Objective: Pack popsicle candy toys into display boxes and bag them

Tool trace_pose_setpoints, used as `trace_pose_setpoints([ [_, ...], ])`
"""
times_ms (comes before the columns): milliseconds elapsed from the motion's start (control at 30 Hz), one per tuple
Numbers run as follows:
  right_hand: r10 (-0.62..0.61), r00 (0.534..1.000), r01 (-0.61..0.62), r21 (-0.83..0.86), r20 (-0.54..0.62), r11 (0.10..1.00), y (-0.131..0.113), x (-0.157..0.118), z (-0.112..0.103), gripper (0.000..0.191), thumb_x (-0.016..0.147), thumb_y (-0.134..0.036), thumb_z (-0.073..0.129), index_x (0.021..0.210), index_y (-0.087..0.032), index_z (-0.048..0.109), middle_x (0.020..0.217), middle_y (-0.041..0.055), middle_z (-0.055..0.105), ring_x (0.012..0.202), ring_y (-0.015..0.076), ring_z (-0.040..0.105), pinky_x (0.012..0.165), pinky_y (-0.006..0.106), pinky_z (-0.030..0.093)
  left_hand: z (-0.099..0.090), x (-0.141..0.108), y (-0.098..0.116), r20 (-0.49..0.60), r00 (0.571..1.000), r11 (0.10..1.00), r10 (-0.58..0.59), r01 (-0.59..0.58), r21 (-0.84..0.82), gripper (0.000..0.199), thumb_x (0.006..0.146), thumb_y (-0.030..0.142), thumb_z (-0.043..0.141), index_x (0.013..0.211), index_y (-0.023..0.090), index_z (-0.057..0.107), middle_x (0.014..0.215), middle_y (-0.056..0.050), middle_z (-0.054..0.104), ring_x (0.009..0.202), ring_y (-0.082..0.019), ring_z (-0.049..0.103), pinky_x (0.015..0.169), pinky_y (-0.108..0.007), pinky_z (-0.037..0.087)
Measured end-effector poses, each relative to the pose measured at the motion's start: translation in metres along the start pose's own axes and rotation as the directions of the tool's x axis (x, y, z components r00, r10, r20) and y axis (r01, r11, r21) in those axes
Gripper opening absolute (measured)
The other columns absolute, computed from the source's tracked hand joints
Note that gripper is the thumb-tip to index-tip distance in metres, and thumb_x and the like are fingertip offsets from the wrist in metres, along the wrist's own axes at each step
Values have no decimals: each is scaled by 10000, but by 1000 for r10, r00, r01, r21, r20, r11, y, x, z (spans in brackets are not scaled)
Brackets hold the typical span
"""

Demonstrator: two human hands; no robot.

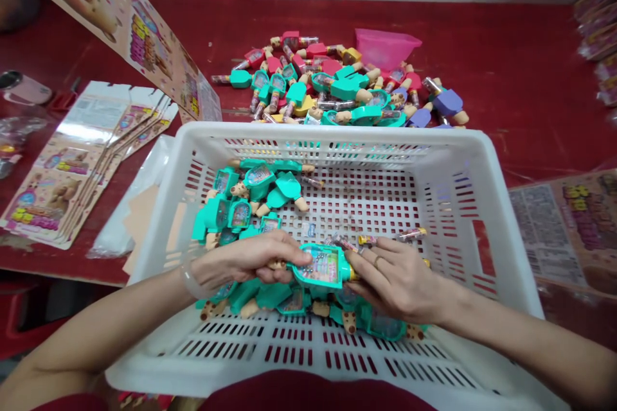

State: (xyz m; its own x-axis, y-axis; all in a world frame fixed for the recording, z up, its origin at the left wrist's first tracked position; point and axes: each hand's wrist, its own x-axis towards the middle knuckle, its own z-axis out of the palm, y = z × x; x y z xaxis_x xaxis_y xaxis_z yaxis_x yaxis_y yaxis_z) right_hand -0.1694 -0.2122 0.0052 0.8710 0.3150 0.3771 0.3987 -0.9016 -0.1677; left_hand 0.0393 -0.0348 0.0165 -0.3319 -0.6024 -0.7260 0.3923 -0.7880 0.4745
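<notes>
My left hand [245, 260] and my right hand [398, 279] grip a teal plastic toy with a clear glittery window [321, 266] low in a white perforated plastic crate [337, 141]. My right fingers pinch its gold-capped end, partly hiding it. A heap of similar teal toys [236, 212] lies inside the crate at the left, and more [274, 295] lie beneath my hands. A few loose clear tubes with gold caps [409, 235] rest on the crate floor beside my right hand. Behind the crate, a pile of teal, red and purple toys [332, 80] covers part of the red table.
A pink plastic scoop [385, 48] lies behind the pile. Stacked printed cardboard sheets [81, 167] and a clear plastic bag [144, 205] lie left of the crate. Printed sheets [569, 225] lie to its right, and stacks of packaged goods [598, 26] stand at the far right.
</notes>
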Motion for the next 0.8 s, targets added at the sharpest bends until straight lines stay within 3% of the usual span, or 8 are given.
trace_pose_setpoints([
  [333, -6, 1000, 6, 12, 21, 1000, -24, 2, -9, 260, 986, -200, 464, 1033, 7, 615, 703, 93, 624, 579, 207, 560, 510, 367, 441, 3, 0, -4, 106, 990, 996, -92, 93, -11, 509, 748, 463, 745, 587, 187, 349, 452, 69, 227, 405, -43, 153, 356, -188, 42],
  [500, 93, 996, -93, 13, 14, 996, -45, -4, -9, 268, 992, -205, 439, 1053, -3, 604, 745, 117, 656, 596, 209, 590, 563, 380, 485, 8, -3, -8, 65, 996, 995, -65, 59, 83, 453, 765, 493, 706, 620, 179, 413, 445, 53, 353, 367, -39, 182, 339, -199, 50],
  [600, 161, 985, -163, 31, 56, 986, -57, -10, -13, 273, 1004, -211, 397, 1114, -36, 576, 772, 123, 680, 630, 213, 620, 620, 383, 512, 11, -1, -14, 109, 991, 994, -81, 73, 82, 424, 755, 492, 718, 651, 175, 455, 463, 49, 380, 374, -45, 213, 341, -196, 79],
  [800, 227, 973, -229, 82, 25, 970, -50, -8, -16, 272, 998, -240, 431, 1174, -56, 526, 757, 99, 671, 617, 211, 609, 599, 382, 512, 10, 0, -7, 155, 988, 1000, -29, 28, 9, 424, 759, 491, 713, 629, 173, 465, 451, 52, 314, 383, -49, 187, 351, -212, 33],
])
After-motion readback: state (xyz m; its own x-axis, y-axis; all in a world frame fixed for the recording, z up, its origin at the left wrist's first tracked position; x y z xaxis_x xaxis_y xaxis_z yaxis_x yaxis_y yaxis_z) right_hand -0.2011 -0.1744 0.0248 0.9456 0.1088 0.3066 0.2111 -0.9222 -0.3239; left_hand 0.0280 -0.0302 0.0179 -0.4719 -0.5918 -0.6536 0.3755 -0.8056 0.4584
